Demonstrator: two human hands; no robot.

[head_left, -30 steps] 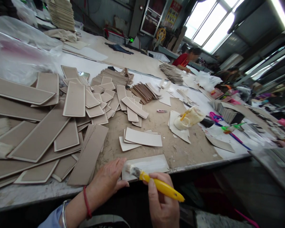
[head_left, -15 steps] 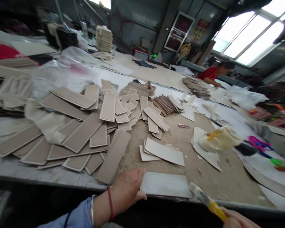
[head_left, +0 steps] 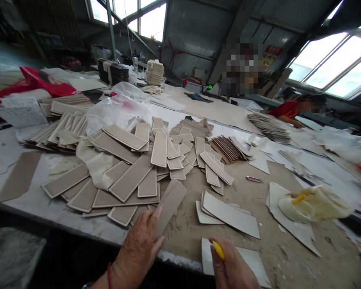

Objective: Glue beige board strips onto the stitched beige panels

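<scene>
My left hand (head_left: 140, 247) grips the lower end of a brown rectangular strip (head_left: 172, 202) at the table's front edge, with its thumb and fingers on either side. More strips lie beneath that one. In my right hand (head_left: 236, 267) is a brush with a yellow handle (head_left: 218, 251); its bristles are hidden. Under that hand lies a whitish-faced strip (head_left: 254, 261), partly covered. Just behind it is a small pile of pale-faced strips (head_left: 231, 214). A large heap of brown strips with light borders (head_left: 132, 178) spreads to the left.
A yellowish container (head_left: 315, 204) sits on a pale sheet at the right. Near the middle lies a small pink-handled cutter (head_left: 254, 179). Plastic bags (head_left: 117, 112) and stacked panels (head_left: 67, 128) stand at the left. Across the table is a person in red (head_left: 287, 109).
My left hand has left the whitish strip and moved left onto the brown strips. My right hand has come in over the whitish strip with the brush. The view has turned left.
</scene>
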